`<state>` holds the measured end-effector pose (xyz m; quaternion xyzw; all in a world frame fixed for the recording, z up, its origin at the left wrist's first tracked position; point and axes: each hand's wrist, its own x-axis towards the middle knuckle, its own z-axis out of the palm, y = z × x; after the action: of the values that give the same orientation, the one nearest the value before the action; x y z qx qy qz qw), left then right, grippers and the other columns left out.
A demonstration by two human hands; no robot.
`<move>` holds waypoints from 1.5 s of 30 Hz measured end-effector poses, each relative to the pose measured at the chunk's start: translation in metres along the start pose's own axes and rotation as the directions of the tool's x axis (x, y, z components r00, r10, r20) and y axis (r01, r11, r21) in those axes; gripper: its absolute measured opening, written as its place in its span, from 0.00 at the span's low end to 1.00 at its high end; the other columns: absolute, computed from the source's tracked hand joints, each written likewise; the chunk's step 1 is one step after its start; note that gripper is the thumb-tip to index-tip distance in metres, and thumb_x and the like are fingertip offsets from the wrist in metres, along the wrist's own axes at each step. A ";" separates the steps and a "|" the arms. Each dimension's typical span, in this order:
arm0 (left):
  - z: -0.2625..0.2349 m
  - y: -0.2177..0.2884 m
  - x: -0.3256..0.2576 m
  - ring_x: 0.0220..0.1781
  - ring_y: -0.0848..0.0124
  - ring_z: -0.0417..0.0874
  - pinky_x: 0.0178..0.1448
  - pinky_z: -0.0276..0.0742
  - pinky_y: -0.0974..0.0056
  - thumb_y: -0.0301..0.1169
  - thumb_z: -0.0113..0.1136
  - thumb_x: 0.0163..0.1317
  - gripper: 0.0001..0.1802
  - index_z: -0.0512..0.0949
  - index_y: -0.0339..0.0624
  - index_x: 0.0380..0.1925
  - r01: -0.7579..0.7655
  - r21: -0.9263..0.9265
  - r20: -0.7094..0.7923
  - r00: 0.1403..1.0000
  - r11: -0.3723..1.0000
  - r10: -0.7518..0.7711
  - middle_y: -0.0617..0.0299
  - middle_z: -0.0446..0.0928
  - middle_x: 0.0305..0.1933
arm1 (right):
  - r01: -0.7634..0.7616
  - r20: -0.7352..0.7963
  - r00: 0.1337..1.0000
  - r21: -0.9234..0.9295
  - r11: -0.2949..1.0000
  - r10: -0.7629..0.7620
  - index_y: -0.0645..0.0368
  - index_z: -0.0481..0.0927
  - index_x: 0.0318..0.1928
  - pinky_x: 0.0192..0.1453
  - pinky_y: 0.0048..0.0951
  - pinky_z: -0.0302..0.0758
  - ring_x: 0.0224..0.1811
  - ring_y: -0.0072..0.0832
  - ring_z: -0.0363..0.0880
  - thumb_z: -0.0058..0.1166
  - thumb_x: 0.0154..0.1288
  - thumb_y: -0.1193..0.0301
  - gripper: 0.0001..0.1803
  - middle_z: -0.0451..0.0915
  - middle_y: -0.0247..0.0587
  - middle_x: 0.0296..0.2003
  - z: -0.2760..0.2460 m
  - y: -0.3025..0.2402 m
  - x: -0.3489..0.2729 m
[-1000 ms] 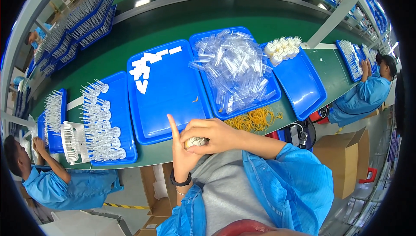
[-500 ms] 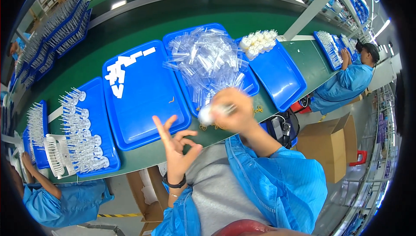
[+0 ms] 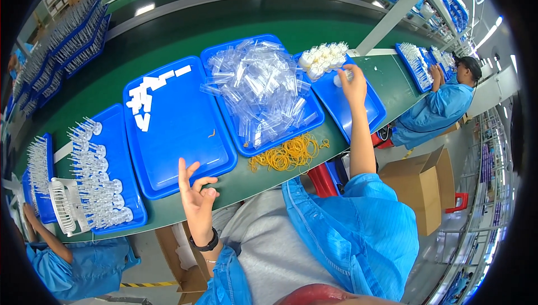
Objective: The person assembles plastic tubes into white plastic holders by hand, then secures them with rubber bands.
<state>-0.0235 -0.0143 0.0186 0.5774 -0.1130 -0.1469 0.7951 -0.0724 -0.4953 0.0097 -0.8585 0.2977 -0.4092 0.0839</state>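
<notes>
My right hand is closed around a small white round piece, partly hidden by the fingers. It is over the right-hand blue tray, just nearer than a group of white and clear bundled pieces at that tray's far end. My left hand is raised at the table's front edge with its fingers apart and nothing visible in it. Nearest to it is a wide blue tray with several white strips at its far left and a small brownish band.
Between these trays, another blue tray is heaped with clear plastic sleeves. Yellow rubber bands lie before it. Leftward, a tray holds clear upright pieces beside a white rack. Co-workers sit at both sides; an open carton stands right.
My right hand has moved right and away from me, carrying the white piece from above the rubber bands to the right-hand tray. My left hand has shifted slightly left and toward me.
</notes>
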 end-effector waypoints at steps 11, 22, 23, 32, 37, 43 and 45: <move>0.001 -0.005 0.006 0.43 0.70 0.78 0.35 0.74 0.73 0.31 0.59 0.59 0.40 0.53 0.39 0.69 -0.047 0.078 -0.038 0.998 0.996 0.050 0.53 0.66 0.60 | -0.288 0.060 0.956 0.002 0.958 0.287 0.56 0.81 0.46 0.50 0.36 0.74 0.44 0.40 0.80 0.58 0.59 0.57 0.20 0.82 0.51 0.39 0.039 0.117 0.071; -0.023 -0.005 0.002 0.46 0.72 0.77 0.43 0.75 0.73 0.18 0.56 0.58 0.40 0.51 0.40 0.70 -0.016 -0.058 -0.016 1.000 0.998 0.015 0.54 0.66 0.60 | -0.215 0.123 0.975 0.274 0.937 0.187 0.64 0.74 0.55 0.54 0.31 0.72 0.51 0.33 0.77 0.56 0.65 0.62 0.23 0.79 0.54 0.48 0.059 0.110 0.080; -0.024 -0.005 0.002 0.46 0.73 0.76 0.44 0.75 0.73 0.17 0.56 0.58 0.40 0.51 0.40 0.70 -0.021 -0.065 0.002 1.000 0.998 0.021 0.54 0.66 0.60 | -0.049 -0.025 0.998 0.203 0.978 0.055 0.64 0.73 0.56 0.55 0.32 0.71 0.50 0.35 0.77 0.56 0.65 0.63 0.24 0.78 0.56 0.49 0.051 0.096 0.081; -0.038 -0.005 -0.003 0.44 0.78 0.75 0.42 0.75 0.74 0.21 0.57 0.62 0.33 0.58 0.41 0.66 -0.079 -0.123 -0.058 0.996 0.989 0.072 0.57 0.69 0.55 | 0.392 0.141 0.795 0.624 0.676 -0.590 0.59 0.76 0.52 0.59 0.33 0.67 0.54 0.35 0.72 0.56 0.61 0.74 0.17 0.75 0.42 0.50 0.007 -0.234 0.008; -0.041 -0.006 -0.011 0.44 0.77 0.77 0.42 0.74 0.73 0.21 0.56 0.62 0.21 0.65 0.40 0.55 -0.114 -0.171 -0.084 0.991 0.979 0.101 0.58 0.71 0.53 | 0.368 0.198 0.259 0.884 0.286 -0.945 0.55 0.81 0.45 0.60 0.40 0.67 0.53 0.42 0.72 0.60 0.56 0.71 0.14 0.80 0.41 0.43 0.048 -0.374 -0.072; -0.052 0.001 -0.024 0.45 0.75 0.78 0.41 0.75 0.73 0.23 0.56 0.62 0.18 0.65 0.40 0.51 -0.136 -0.162 -0.135 0.984 0.977 0.114 0.57 0.72 0.51 | 0.120 0.190 0.214 0.968 0.219 -0.958 0.56 0.79 0.48 0.57 0.37 0.70 0.50 0.38 0.76 0.58 0.59 0.70 0.15 0.80 0.43 0.44 0.124 -0.472 -0.148; -0.056 0.004 -0.029 0.42 0.78 0.77 0.39 0.73 0.75 0.24 0.59 0.62 0.21 0.65 0.42 0.53 -0.146 -0.198 -0.199 0.974 0.969 0.106 0.59 0.73 0.50 | 0.123 0.171 0.232 0.971 0.204 -0.958 0.57 0.79 0.47 0.56 0.36 0.70 0.49 0.38 0.77 0.58 0.59 0.69 0.15 0.81 0.42 0.43 0.129 -0.493 -0.161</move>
<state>-0.0304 0.0474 0.0047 0.4926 -0.0581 -0.0521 0.8668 0.1645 -0.0167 0.0115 -0.8150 -0.4062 -0.0473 0.4106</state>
